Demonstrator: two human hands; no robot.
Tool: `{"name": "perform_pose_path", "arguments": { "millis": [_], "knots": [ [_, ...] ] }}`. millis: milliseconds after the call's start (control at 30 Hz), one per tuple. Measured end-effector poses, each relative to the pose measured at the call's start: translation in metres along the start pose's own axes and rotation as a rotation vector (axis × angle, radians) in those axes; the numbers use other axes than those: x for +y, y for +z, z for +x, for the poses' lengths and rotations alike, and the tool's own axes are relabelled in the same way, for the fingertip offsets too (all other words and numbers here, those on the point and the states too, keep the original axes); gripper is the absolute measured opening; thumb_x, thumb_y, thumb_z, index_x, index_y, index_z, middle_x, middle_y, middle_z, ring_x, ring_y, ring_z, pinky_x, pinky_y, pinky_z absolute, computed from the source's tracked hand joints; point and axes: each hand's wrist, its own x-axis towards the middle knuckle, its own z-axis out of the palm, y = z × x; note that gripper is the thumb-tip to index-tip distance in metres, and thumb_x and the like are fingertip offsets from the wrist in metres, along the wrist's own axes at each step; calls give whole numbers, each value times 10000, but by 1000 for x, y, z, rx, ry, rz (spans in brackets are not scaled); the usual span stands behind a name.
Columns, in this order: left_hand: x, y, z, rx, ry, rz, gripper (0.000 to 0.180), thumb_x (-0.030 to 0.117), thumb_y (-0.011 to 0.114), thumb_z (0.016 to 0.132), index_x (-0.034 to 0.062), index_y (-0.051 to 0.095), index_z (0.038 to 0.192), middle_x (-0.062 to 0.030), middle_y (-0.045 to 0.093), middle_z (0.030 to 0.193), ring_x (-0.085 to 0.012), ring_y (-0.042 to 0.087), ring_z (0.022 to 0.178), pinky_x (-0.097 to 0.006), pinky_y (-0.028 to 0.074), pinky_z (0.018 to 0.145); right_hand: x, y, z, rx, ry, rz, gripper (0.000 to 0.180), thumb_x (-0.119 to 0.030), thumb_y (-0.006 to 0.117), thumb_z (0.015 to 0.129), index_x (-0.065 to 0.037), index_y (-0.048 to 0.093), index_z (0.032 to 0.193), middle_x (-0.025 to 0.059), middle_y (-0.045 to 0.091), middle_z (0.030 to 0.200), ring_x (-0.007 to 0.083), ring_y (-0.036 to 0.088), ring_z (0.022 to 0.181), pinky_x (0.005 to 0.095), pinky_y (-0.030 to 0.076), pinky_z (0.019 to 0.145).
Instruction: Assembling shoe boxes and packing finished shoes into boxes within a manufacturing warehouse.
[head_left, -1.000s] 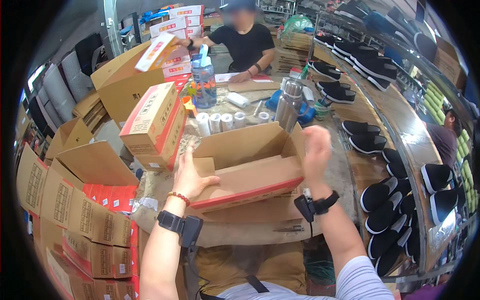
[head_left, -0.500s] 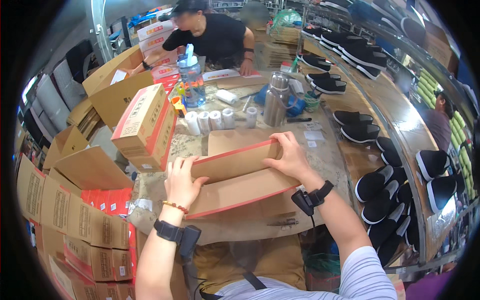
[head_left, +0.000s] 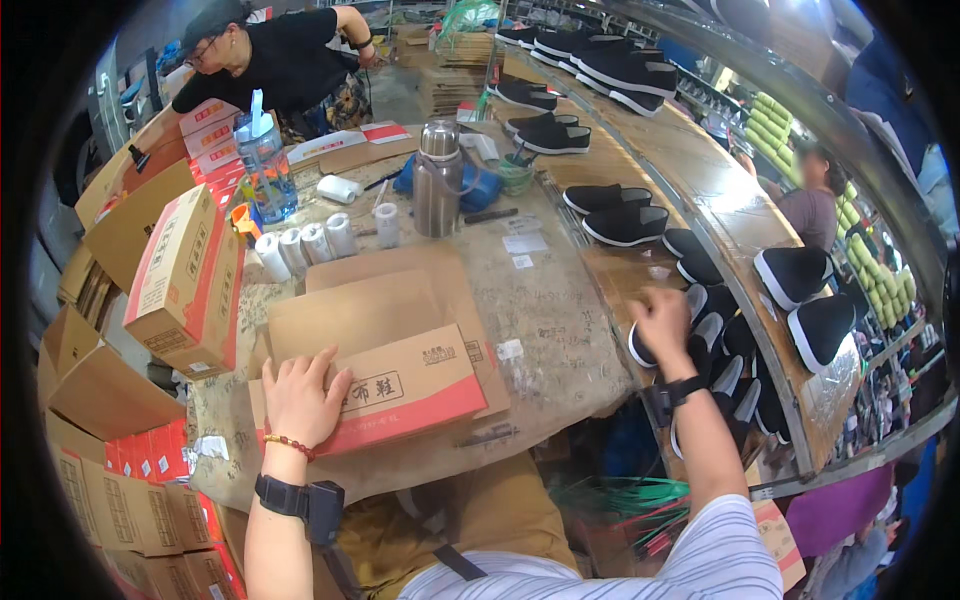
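A brown and red cardboard shoebox lies on the near part of the table, with a plain brown cardboard panel spread out behind it. Across the box's left end rests my left hand, palm down and fingers apart. My right hand is off to the right, over the slatted rack beside the table. Several black cloth shoes with white soles stand around and below it. Motion blurs its fingers, so whether they grip a shoe cannot be made out.
A closed shoebox stack stands at the table's left. Behind the box are several white rolls, a blue water bottle and a steel flask. More shoes line the rack. Across the table, a person in black leans left.
Both hands held the open cardboard before; now it lies with its printed side up. My left hand stays on it, while my right hand has let go and moved right to the shoes.
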Motion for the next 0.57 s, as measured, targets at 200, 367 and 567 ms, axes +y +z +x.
{"name": "perform_pose_path", "arguments": {
  "millis": [200, 367, 567],
  "knots": [
    [5, 9, 4, 81, 58, 27, 394, 418, 558, 886, 156, 629, 1171, -84, 642, 959, -268, 570, 970, -486, 306, 997, 123, 14, -43, -160, 464, 225, 621, -465, 720, 786, -17, 574, 1190, 195, 643, 1070, 316, 614, 998, 405, 466, 863],
    [12, -16, 0, 131, -11, -150, 326, 302, 663, 824, 162, 660, 1118, -52, 626, 907, -254, 558, 912, -421, 337, 845, 28, 1, -43, 86, 580, 963, 362, -332, 666, 864, 4, 658, 996, 118, 690, 904, 252, 653, 809, 331, 505, 761],
    [27, 4, -34, 396, 63, -37, 229, 214, 736, 741, 187, 724, 969, -20, 591, 858, -214, 541, 884, -381, 323, 776, -105, -56, -54, -268, 638, 2307, 479, -347, 612, 886, 4, 579, 1212, 168, 673, 1034, 293, 668, 911, 358, 535, 870]
  ]
}}
